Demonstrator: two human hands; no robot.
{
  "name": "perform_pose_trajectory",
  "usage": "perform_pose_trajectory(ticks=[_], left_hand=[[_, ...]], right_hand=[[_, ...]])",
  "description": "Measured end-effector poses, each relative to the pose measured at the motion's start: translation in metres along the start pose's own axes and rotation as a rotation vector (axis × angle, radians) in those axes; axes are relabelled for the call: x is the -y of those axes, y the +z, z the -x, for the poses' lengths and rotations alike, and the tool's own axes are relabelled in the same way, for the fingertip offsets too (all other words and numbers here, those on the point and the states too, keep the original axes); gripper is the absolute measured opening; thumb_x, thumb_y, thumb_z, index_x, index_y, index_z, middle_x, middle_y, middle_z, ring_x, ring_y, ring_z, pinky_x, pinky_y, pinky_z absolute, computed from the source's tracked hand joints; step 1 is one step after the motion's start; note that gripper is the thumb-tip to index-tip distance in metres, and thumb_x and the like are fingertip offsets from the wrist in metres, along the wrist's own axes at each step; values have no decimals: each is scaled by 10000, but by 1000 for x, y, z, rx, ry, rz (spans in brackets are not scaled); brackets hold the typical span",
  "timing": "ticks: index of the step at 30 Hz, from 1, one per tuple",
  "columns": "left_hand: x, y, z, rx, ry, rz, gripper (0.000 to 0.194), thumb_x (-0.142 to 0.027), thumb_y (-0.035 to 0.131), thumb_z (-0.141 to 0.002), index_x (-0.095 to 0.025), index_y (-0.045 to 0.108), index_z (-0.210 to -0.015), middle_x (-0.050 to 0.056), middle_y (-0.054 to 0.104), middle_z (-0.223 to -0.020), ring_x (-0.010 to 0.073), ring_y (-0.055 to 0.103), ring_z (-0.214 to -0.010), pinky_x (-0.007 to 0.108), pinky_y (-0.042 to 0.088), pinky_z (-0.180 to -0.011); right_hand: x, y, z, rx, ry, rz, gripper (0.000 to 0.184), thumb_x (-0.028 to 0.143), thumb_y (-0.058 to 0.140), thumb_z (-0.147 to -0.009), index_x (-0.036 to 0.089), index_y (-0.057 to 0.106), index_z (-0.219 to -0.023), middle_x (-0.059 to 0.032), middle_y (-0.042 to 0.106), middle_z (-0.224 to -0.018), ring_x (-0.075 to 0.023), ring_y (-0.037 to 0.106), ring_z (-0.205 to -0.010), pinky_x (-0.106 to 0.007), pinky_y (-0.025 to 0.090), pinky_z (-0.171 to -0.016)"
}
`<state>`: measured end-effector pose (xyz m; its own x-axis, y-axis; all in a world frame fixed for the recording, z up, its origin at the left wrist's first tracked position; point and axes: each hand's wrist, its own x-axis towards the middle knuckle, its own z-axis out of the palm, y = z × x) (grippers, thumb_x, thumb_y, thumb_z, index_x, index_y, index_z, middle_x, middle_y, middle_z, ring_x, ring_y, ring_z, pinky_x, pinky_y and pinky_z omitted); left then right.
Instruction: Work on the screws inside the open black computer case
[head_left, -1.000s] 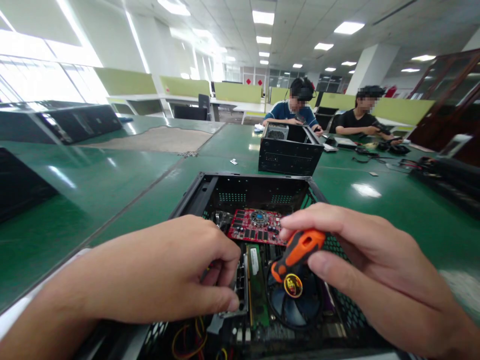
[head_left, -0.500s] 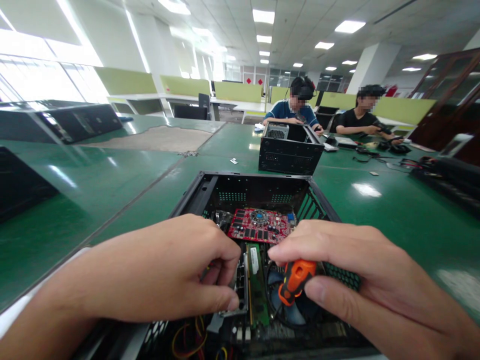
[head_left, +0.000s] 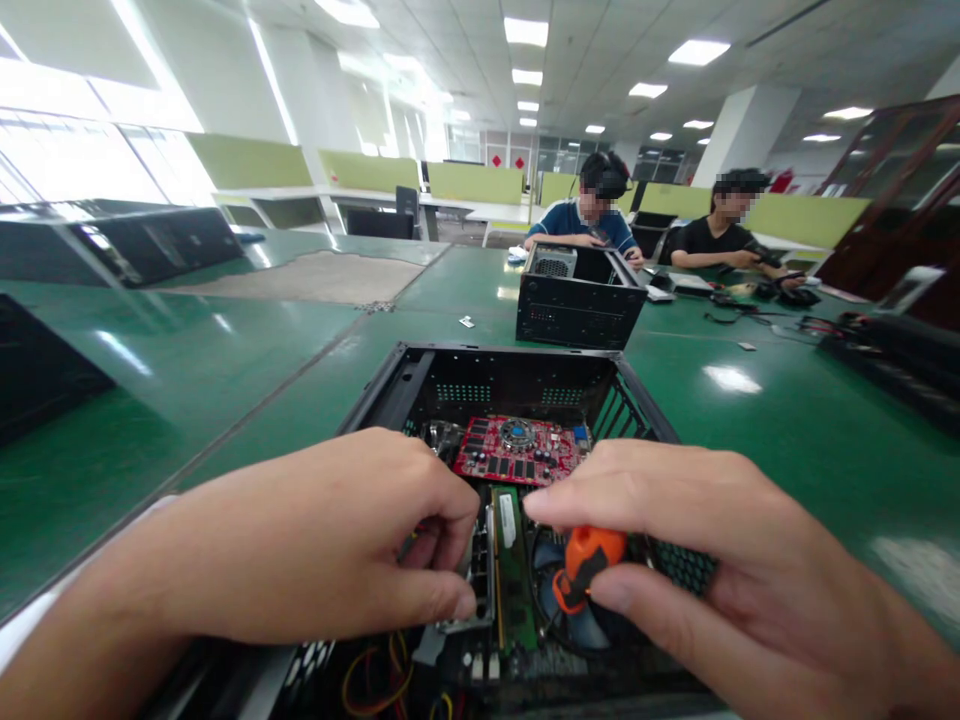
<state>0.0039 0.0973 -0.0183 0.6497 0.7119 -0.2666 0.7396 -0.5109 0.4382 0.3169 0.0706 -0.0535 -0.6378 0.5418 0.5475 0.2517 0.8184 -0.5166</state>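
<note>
An open black computer case lies in front of me with its inside facing up. My right hand has its thumb and fingers around the orange and black handle of a screwdriver, above a fan; the screwdriver's shaft is not clearly visible. My left hand reaches in with curled fingers beside a metal bracket; what they grip is hidden. Between the hands runs a green memory module. A red graphics card with a small round fan lies farther back in the case.
Yellow and red wires lie at the case's near side. Beyond it stands another black case on the green table. Two people sit at the far side. Dark panels lie left; a black unit is at right.
My right hand has shifted slightly left, and its thumb now covers more of the screwdriver's handle, whose tilt has changed a little. My left hand stays in the same place.
</note>
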Motion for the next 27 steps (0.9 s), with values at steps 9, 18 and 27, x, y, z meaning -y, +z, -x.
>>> perform_pose_trajectory(ticks=[9,18,27], left_hand=[[0,1,-2,10,-18,-10,183,-358,931,-953,-341,829,-803,-56,852,-748,206,738,-668,358,463,-653],[0,0,3,9,-6,16,219,-362,943,-970,-332,816,-794,-55,818,-729,196,735,-652,350,447,-638],[-2,0,0,6,-12,15,218,-335,943,-969,-329,811,-797,-51,823,-738,199,731,-646,348,448,-635]], right_hand=[[5,-5,-4,-48,44,-16,197,196,993,-1049,289,964,-1220,7,1005,-1024,-208,960,-829,-276,809,-855],[7,4,-9,-252,148,282,348,118,718,-1127,183,969,-1359,-135,1039,-1283,-313,1029,-1128,-392,862,-1024],[4,3,-10,-203,181,311,335,164,706,-1144,214,977,-1336,-96,1043,-1238,-274,1025,-1054,-349,849,-1002]])
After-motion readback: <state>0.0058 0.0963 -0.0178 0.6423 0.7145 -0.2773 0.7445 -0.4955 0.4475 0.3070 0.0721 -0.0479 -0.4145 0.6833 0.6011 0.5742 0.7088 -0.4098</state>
